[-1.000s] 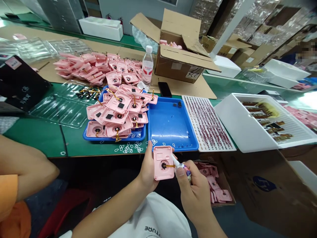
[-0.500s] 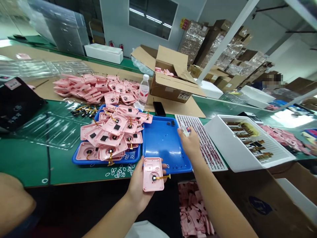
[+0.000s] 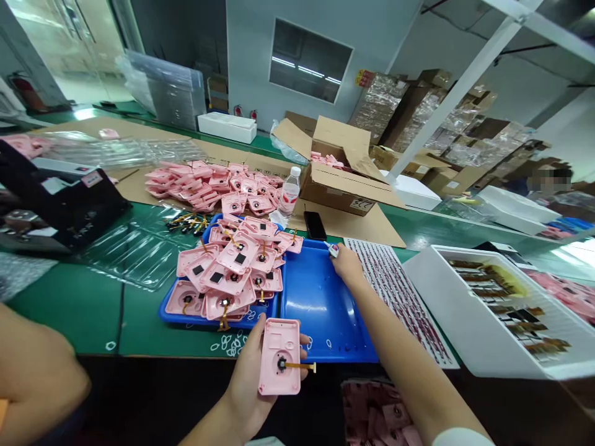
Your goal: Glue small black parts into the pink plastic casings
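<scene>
My left hand point(image 3: 246, 387) grips a pink plastic panel point(image 3: 279, 365) low in the view, palm under it. A gold flex ribbon point(image 3: 300, 367) sticks out sideways from the round dark fitting on that panel. My right hand point(image 3: 346, 263) is apart from the panel, reaching over the far edge of a blue tray point(image 3: 320, 316), and pinches a small white-capped tube point(image 3: 333, 249) at its fingertips. Most of the tube is too small to make out. Left of my hands, a second blue tray point(image 3: 195, 324) is heaped with pink panels point(image 3: 232, 266) carrying ribbons.
A larger pile of pink panels point(image 3: 209, 186) lies on cardboard beyond, by a water bottle point(image 3: 290, 192), a black phone point(image 3: 315, 225) and an open carton point(image 3: 344, 186). Right stands a white foam box point(image 3: 493, 310) of flex cables. A co-worker's arm point(image 3: 32, 384) enters at left.
My right hand has moved away from the panel and forward over the blue tray, still holding the tube. The view has tilted upward. My left hand still holds the panel.
</scene>
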Action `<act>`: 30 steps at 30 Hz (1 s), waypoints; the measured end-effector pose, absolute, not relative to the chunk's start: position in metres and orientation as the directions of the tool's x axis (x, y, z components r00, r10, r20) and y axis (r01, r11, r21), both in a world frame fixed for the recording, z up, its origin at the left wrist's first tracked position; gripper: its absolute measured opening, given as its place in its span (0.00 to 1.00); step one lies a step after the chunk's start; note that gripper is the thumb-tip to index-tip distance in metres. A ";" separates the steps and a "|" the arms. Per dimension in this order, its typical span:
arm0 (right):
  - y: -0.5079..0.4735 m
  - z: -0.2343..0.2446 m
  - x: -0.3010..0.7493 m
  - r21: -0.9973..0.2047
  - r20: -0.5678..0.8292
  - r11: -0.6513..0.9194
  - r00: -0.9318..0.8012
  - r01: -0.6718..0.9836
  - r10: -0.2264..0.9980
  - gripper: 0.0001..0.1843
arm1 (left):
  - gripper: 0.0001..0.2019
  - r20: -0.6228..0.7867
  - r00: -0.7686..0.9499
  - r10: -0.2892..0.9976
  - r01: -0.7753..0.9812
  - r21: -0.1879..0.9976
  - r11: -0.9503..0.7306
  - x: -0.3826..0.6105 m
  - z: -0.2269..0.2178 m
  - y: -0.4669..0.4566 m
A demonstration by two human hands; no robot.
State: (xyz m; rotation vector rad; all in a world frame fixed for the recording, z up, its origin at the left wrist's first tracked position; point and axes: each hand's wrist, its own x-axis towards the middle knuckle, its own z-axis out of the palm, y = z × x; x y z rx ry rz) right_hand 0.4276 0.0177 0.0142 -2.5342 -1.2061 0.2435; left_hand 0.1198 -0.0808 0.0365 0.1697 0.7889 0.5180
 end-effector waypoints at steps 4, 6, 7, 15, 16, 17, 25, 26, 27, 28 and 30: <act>0.002 0.033 0.404 -0.403 0.019 -0.516 0.571 0.756 0.821 0.10 | 0.26 -0.608 0.563 0.559 -0.417 0.376 0.828 0.117 0.038 -0.079; -0.026 0.045 0.377 -0.472 0.055 -0.423 0.505 0.773 0.861 0.08 | 0.25 -0.594 0.544 0.594 -0.454 0.387 0.803 0.116 0.039 -0.078; -0.044 0.050 0.360 -0.515 0.064 -0.357 0.451 0.779 0.890 0.09 | 0.24 -0.582 0.537 0.610 -0.477 0.387 0.789 0.117 0.040 -0.078; -0.144 0.053 0.251 -0.504 0.442 0.311 -0.070 0.806 0.894 0.11 | 0.18 -0.469 0.572 0.673 -0.546 0.393 0.739 0.117 0.039 -0.091; -0.144 0.051 0.248 -0.443 0.468 0.326 -0.094 0.835 0.879 0.12 | 0.19 -0.467 0.577 0.670 -0.533 0.406 0.742 0.115 0.039 -0.093; -0.143 0.050 0.247 -0.396 0.481 0.330 -0.113 0.857 0.869 0.13 | 0.20 -0.470 0.577 0.668 -0.519 0.421 0.744 0.114 0.038 -0.094; -0.151 0.056 0.241 -0.524 0.387 0.225 -0.005 0.821 0.922 0.15 | 0.25 -0.318 0.615 0.721 -0.328 0.729 0.601 0.103 0.025 -0.096; -0.155 0.059 0.242 -0.600 0.390 0.202 0.063 0.774 0.919 0.12 | 0.24 -0.288 0.607 0.740 -0.307 0.774 0.553 0.100 0.024 -0.093; -0.160 0.063 0.244 -0.674 0.406 0.170 0.168 0.719 0.898 0.08 | 0.22 -0.258 0.591 0.764 -0.279 0.824 0.494 0.096 0.024 -0.090; -0.166 0.067 0.247 -0.741 0.412 0.121 0.306 0.660 0.858 0.06 | 0.20 -0.223 0.567 0.793 -0.238 0.877 0.417 0.091 0.025 -0.084; -0.177 0.071 0.258 -0.859 0.339 -0.008 0.580 0.512 0.740 0.16 | 0.17 -0.140 0.504 0.852 -0.094 0.972 0.216 0.079 0.034 -0.067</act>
